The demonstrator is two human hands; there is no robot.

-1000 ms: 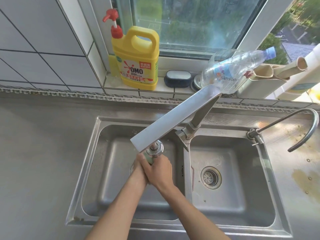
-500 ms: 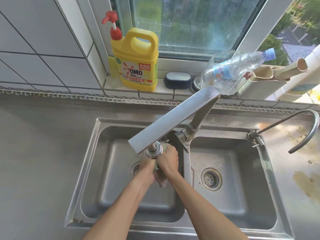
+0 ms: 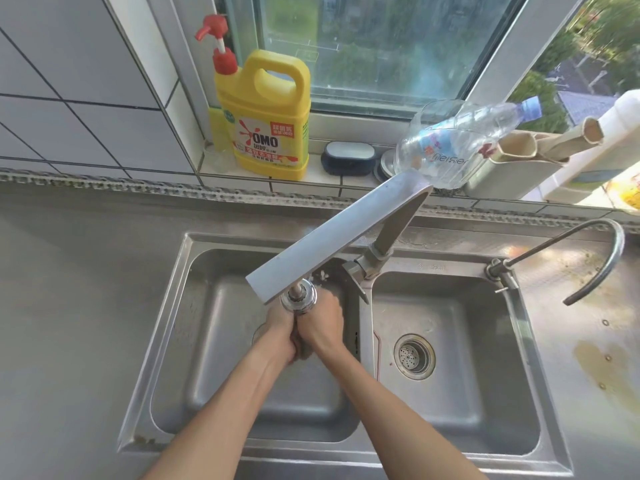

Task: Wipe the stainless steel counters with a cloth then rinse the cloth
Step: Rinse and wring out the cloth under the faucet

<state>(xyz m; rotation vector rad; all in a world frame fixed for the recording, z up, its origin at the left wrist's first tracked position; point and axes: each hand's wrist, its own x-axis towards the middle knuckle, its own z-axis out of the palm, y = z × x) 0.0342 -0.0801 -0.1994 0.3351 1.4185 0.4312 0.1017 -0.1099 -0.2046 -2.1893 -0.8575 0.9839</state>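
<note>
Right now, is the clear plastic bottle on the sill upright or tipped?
Tipped: the clear plastic bottle leans, blue cap up right, against the beige holder.

Detergent jug (image 3: 268, 116) at 11 o'clock: bright yellow, red pump, white-and-red label with dark lettering. Sink (image 3: 450, 455) and counter (image 3: 62, 323): dull grey steel; counter at 3 o'clock blotched yellow-brown. Faucet (image 3: 336, 237): pale silver. Wall tiles (image 3: 69, 81) at 10 o'clock: white, dark grout lines. Plastic bottle (image 3: 460, 143) at 1 o'clock: clear, blue cap, blue-red label. Soap box (image 3: 348, 157) at 12 o'clock: navy, white lid. Holder (image 3: 502, 174) at 2 o'clock: beige.
</note>
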